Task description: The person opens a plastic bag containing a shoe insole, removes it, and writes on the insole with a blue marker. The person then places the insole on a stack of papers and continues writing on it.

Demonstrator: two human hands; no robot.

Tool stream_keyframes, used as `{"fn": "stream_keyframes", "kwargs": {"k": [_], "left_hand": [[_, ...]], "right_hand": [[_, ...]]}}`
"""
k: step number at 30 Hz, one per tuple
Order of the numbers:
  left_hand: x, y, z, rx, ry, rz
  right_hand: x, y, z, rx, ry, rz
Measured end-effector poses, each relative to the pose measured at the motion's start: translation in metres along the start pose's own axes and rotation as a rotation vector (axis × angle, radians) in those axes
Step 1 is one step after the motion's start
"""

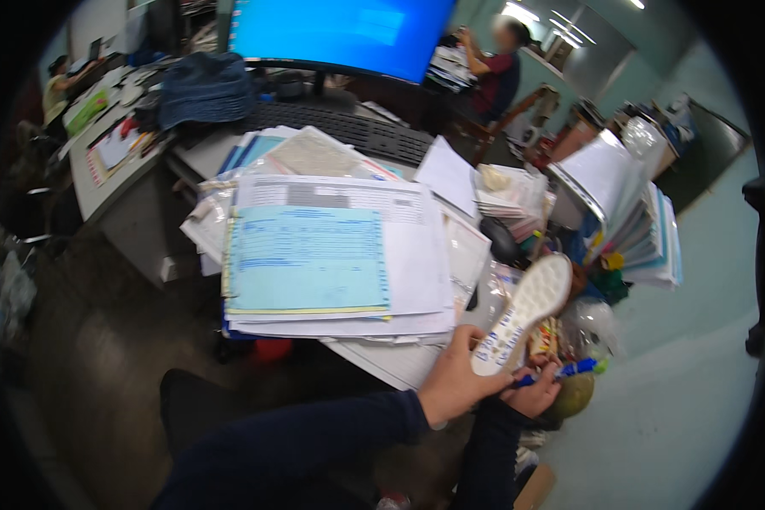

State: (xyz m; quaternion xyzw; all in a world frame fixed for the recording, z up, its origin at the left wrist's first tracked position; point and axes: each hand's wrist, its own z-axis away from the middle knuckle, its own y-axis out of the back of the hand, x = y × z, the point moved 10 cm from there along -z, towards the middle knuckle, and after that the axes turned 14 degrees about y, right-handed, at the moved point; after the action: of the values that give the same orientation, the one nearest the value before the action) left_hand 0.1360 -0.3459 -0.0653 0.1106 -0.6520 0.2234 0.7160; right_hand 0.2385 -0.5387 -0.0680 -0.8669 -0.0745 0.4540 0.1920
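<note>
My left hand (457, 381) is closed on the heel end of a white shoe sole (539, 289), with blue handwriting on its lower half. The sole tilts up and to the right, its wide toe end farthest from me. In my right hand (537, 394), just below and to the right, a blue pen (576, 368) is gripped, its green-tipped end pointing right. Left of the hands lies a thick stack of papers (416, 246) with a light blue printed form (314, 255) on top.
Behind the papers are a black keyboard (348, 129), a lit blue monitor (340, 34) and a denim hat (204, 89). A black mouse (500, 240) sits beyond the sole. Files (646, 229) crowd the right by the wall. Another person (497, 76) sits behind; one more is far left.
</note>
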Motion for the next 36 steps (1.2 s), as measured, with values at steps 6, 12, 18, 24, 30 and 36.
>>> {"fn": "stream_keyframes", "kwargs": {"k": [6,12,18,24,30,36], "left_hand": [[0.01,-0.008,0.019,-0.096,-0.088,0.049],[0.01,0.017,0.07,-0.288,-0.185,-0.065],[0.044,0.191,0.14,0.338,-0.401,-0.184],[0.056,0.344,0.137,0.853,-0.093,-0.418],[0.01,0.332,0.096,0.404,0.228,0.375],[0.048,0.279,0.055,0.071,0.12,0.39]], "right_hand": [[0.01,-0.006,-0.002,-0.171,0.024,0.142],[0.013,-0.001,-0.005,-0.129,0.039,0.125],[0.008,-0.001,-0.005,-0.135,0.081,0.139],[-0.004,0.004,-0.008,0.005,0.072,0.132],[-0.078,-0.017,0.009,-0.141,0.421,0.294],[-0.112,-0.067,0.057,-0.417,0.439,0.257]]}}
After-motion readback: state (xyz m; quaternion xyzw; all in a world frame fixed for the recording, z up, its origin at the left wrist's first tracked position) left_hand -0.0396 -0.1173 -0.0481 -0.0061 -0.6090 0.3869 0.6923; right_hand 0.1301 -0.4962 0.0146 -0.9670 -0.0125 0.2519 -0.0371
